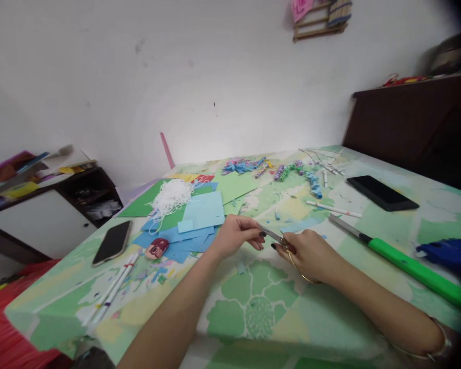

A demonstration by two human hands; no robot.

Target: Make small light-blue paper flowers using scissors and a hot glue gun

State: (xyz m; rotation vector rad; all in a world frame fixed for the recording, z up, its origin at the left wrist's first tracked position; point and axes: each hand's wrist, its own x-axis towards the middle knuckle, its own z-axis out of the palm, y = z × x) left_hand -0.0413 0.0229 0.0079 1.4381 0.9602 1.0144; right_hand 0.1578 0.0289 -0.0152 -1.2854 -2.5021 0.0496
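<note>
Right hand: I see it (309, 256) gripping the scissors (277, 237), fingers wrapped about the gold-coloured handle.
Left hand: from my feed it (236, 234) is bent at the fingers, right at the blade tips; I cannot tell whether it pinches anything.
Scissors: between the two hands, above the near-middle part of the table (253, 330), blades pointing toward the left hand.
Paper: beyond the left hand I have a light blue sheet (205, 209) overlapping darker blue pieces (190, 246), with a pale green sheet (236, 185) behind.
String: a tangled white heap (172, 199) lies on the sheets.
Left side: a phone (112, 242), and near it thin white sticks (117, 288) with coloured bands.
Right side: I make out a green-handled knife (417, 269) lying slantwise, a blue pouch (447, 256) just beside it, and a black phone (382, 193) farther back.
Far edge: curled paper coils (286, 171) lie beside a blue-and-pink paper heap (238, 165).
</note>
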